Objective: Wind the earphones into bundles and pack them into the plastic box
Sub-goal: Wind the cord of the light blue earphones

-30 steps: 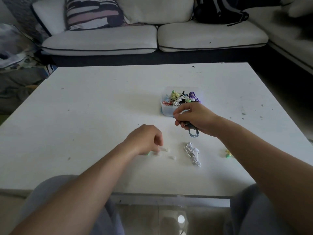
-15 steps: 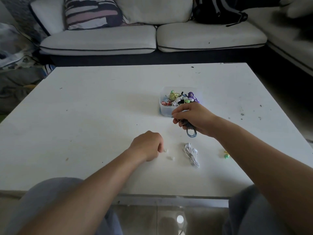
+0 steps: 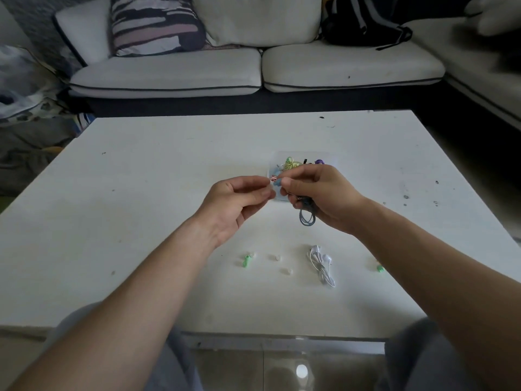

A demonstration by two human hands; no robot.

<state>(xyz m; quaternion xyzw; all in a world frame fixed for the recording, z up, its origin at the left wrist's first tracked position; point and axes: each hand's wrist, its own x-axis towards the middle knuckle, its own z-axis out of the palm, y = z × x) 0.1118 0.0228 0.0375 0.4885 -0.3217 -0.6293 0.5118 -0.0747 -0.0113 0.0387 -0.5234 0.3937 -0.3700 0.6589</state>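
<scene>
- The right hand (image 3: 318, 196) grips a wound bundle of dark earphones (image 3: 306, 217), its loop hanging below the fist
- The left hand (image 3: 239, 198) is curled, thumb and forefinger meeting beside the right fingertips; whether they pinch anything I cannot tell
- Just behind both hands, the clear plastic box (image 3: 301, 154) holds yellow-green, purple, black and red-striped bundles
- White earphones (image 3: 321, 263) and loose ear tips (image 3: 246, 261) lie nearer on the table (image 3: 141, 193)
</scene>
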